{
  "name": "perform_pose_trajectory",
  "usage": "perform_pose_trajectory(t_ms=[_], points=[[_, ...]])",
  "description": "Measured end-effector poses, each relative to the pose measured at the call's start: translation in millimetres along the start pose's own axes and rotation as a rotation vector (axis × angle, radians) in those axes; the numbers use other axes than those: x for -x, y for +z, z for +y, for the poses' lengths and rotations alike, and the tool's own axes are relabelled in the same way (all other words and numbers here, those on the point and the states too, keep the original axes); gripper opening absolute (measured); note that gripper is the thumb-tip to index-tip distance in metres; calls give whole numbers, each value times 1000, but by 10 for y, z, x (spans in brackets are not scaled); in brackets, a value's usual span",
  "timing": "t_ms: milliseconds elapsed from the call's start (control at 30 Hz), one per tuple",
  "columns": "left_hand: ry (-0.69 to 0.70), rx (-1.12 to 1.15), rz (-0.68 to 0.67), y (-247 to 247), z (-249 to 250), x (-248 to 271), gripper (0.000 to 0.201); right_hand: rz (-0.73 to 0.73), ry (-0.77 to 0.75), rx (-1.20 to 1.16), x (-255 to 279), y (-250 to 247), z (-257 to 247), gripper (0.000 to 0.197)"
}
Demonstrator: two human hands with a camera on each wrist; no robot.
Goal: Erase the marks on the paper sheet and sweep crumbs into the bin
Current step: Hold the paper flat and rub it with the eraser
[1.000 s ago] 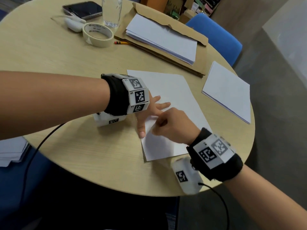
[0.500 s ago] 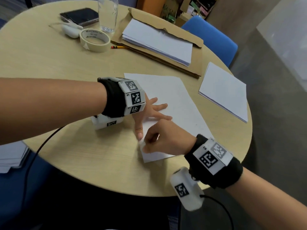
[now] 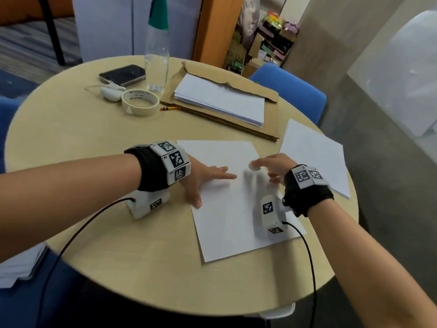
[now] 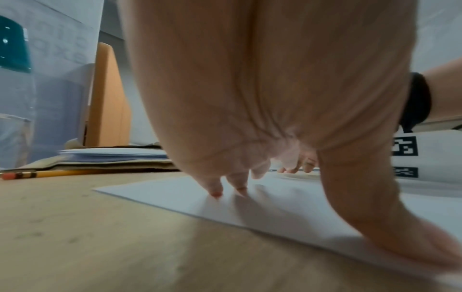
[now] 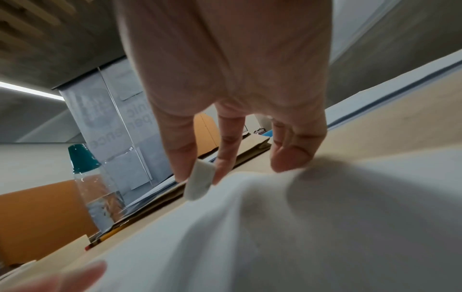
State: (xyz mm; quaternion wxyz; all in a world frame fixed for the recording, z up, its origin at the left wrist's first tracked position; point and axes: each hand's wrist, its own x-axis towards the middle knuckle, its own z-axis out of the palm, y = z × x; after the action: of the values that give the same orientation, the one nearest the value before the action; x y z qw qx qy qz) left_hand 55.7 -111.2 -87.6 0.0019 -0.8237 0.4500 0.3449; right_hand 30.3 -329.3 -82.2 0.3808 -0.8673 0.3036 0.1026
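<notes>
Head view: left hand spread flat on sheet at its 9 o'clock edge, likely pinning it against rubbing. Right hand at 3 o'clock, pinching eraser just above the paper. No bin seen. Tape at 11 o'clock, lettering too small to read.

Left wrist: fingertips pressing paper, straight.

Right wrist: eraser between thumb and finger; glass lettering blurred, perhaps "ence".
</notes>
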Motion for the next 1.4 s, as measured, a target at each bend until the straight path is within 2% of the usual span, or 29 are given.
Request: perform_pose_trajectory(t_ms=[100,200,267,367,467,533,600,700,767,833,900,933,1000,1067,1100,1133,1200,1233,1267,1300,1333,1400], points=[[7,58,21,-27,-52,-6,104,-29,-15,16,-62,-1,-62,34],[-22,69,75,-20,-119,-47,96,31,-53,127,-96,-19,-92,33],[-48,49,117,-17,-156,-66,91,26,-41,145,-107,-4,-85,26],[-63,37,112,-16,-198,-105,90,-11,-41,74,-124,30,-112,20],[-68,52,119,-20,-221,-130,92,-34,-75,5,-132,-10,-137,33],[-81,87,154,-32,-247,-130,94,-24,-127,-28,-97,-62,-123,31],[-130,157,270,-66,-276,-109,97,14,-232,-136,-37,-135,-77,21],[-292,380,558,-215,-372,-85,113,7,-373,-484,84,-281,-32,11],[-355,671,708,-386,-456,-57,123,-19,-423,-770,149,-419,-57,10],[-299,1024,799,-565,-494,-29,125,-16,-495,-963,199,-549,-115,19],[-142,1321,843,-718,-449,11,112,-9,-581,-1065,256,-655,-193,10],[-73,1368,838,-784,-394,44,96,4,-621,-1091,278,-703,-224,15],[22,1316,827,-901,-299,81,57,0,-688,-1105,330,-781,-289,13],[79,1317,845,-987,-225,114,35,16,-759,-1095,369,-832,-341,14],[106,1345,844,-1012,-203,119,32,97,-782,-1056,369,-836,-361,19],[128,1362,841,-1030,-188,110,31,258,-804,-959,362,-822,-368,21],[157,1367,834,-1056,-170,88,23,774,-870,-674,427,-731,-400,5],[168,1369,836,-1066,-158,80,18,1044,-950,-517,465,-650,-403,9],[183,1374,836,-1072,-150,68,16,1208,-1096,-382,457,-552,-368,16],[201,1381,824,-1076,-146,56,16,1231,-1260,-249,454,-432,-329,19],[229,1384,801,-1073,-141,41,16,1148,-1390,-111,465,-300,-298,19],[288,1400,739,-1060,-114,23,18,875,-1513,194,444,-71,-250,19]])
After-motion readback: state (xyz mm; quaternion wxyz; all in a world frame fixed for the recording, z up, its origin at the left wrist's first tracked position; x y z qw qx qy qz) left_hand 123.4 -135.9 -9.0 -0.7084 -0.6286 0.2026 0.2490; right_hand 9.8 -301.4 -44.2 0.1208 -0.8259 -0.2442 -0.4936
